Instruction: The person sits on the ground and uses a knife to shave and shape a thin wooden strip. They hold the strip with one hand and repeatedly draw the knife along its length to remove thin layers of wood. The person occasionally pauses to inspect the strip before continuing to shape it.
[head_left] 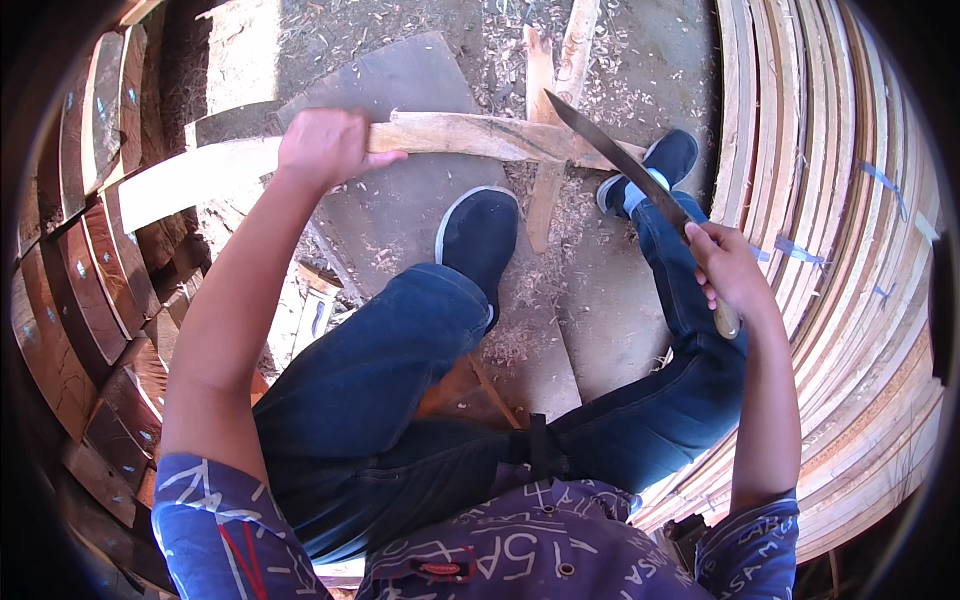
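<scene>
My left hand [328, 148] is wrapped round a long pale wooden plank [470, 134] that lies crosswise in front of me. Its left end glares white in the sun. The right part rests across another narrow strip of wood [546, 195] on the ground. In my right hand [727, 265] is a machete [600, 135] with a dark blade and a light handle, its tip pointing up and left. The blade passes over the plank's right end, partly hiding it; whether the two touch I cannot tell.
Stacked long boards [810, 200] with bits of blue strapping fill the right side. Cut wood pieces [90, 270] are piled at the left. A flat dark sheet [400, 85] lies under the plank, and wood shavings [515, 330] litter the floor around my dark shoes [480, 235].
</scene>
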